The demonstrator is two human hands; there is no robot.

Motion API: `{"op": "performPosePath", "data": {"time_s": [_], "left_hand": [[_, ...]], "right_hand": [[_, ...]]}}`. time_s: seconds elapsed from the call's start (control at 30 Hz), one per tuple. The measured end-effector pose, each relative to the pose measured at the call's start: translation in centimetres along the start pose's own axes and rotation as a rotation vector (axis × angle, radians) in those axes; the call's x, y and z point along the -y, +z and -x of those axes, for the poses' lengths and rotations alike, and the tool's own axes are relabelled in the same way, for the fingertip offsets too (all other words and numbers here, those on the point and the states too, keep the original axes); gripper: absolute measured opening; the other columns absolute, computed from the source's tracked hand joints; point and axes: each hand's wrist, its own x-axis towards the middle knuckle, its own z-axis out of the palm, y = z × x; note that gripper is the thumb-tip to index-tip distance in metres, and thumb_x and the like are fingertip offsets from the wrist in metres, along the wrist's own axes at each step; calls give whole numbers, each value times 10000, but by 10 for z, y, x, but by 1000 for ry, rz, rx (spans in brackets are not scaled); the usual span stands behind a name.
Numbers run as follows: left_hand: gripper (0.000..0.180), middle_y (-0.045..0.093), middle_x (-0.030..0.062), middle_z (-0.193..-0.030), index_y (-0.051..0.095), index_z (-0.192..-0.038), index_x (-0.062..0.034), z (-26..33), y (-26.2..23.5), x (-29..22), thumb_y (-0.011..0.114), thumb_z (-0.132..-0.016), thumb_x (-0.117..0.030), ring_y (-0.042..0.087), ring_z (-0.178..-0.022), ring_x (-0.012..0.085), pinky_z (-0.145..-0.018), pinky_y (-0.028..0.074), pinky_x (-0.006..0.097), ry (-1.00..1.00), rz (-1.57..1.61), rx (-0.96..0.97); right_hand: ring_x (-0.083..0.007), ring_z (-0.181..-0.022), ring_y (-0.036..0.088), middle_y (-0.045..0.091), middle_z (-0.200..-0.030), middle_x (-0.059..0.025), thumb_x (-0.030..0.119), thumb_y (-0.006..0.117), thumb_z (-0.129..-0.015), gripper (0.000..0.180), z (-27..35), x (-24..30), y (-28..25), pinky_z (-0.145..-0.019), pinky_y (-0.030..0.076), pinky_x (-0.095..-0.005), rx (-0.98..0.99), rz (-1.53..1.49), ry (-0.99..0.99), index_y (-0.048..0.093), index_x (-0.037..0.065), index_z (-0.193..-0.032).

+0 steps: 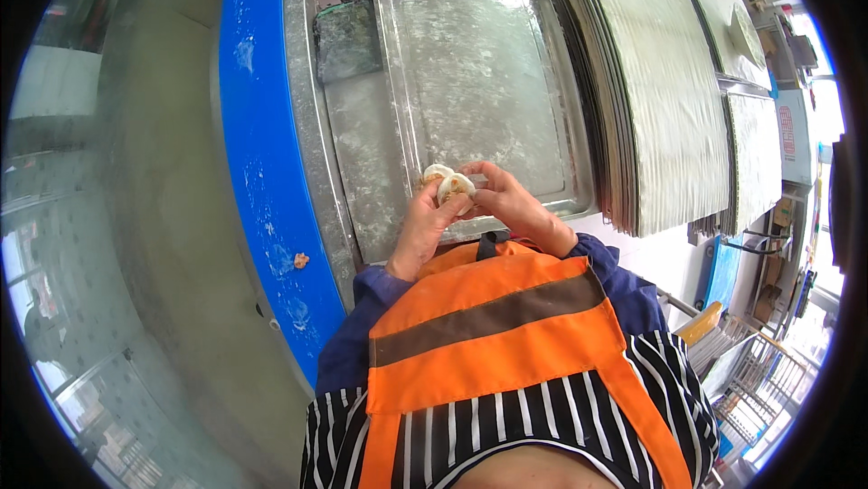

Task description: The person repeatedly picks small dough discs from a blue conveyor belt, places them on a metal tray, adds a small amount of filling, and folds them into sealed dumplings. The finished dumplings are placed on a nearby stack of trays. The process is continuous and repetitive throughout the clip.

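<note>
Both hands meet over the near rim of the large floured rectangular metal tray [479,64]. The left hand [425,218] cups a small pale round dough piece [449,186]; the right hand [506,200] pinches its edge. Right of the tray stands a stack of grey-green flat boards [651,100]; beyond them, a white box bearing a red label [788,132].

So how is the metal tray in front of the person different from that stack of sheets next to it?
The metal tray is a single shiny pan with a raised rim, dusted white with flour. The stack of sheets is many thin, flat, greenish-grey boards piled together, matte and without a rim. The tray lies bare; the stack stands taller. Both are rectangular and sit side by side on the same worktop.
</note>
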Motion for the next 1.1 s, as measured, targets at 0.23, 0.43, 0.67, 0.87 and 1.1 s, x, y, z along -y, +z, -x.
{"op": "performPosePath", "data": {"time_s": [0.23,0.43,0.67,0.87,1.1], "left_hand": [[400,613,82,-1140,481,-1284,19,9,17,-2,622,-958,-165,643,-997,162,-873,563,330,35,147,-80],[383,632,71,-1098,492,-1311,36,15,18,-3,597,-957,-67,634,-945,136,-833,552,298,83,88,-133],[238,687,46,-973,629,-1157,40,17,26,-12,614,-938,-53,626,-858,83,-754,518,237,130,-230,-190],[256,718,108,-880,664,-1140,-43,22,18,-15,654,-903,-139,664,-773,118,-690,522,280,169,-614,-229],[240,699,75,-880,639,-1132,-29,20,22,-24,664,-905,-104,627,-805,104,-704,509,275,174,-841,-159]], "right_hand": [[-132,-804,667,672,-927,-70,78,616,-922,186,-2,-5,-3,-659,557,-277,-198,370,-62,635,-54,-1051],[-254,-674,678,662,-753,-129,46,632,-849,87,3,1,-3,-603,521,-349,-223,875,-627,625,-13,-912],[-289,-712,681,649,-776,-139,-21,635,-851,99,11,20,-2,-608,507,-338,-52,765,-562,576,-12,-929],[-347,-692,653,635,-753,-158,-38,603,-829,79,10,18,5,-602,504,-386,-67,851,-568,566,4,-885],[-391,-778,622,623,-847,-185,-7,615,-841,141,14,8,-1,-642,499,-413,-38,932,-683,581,3,-978]]}}
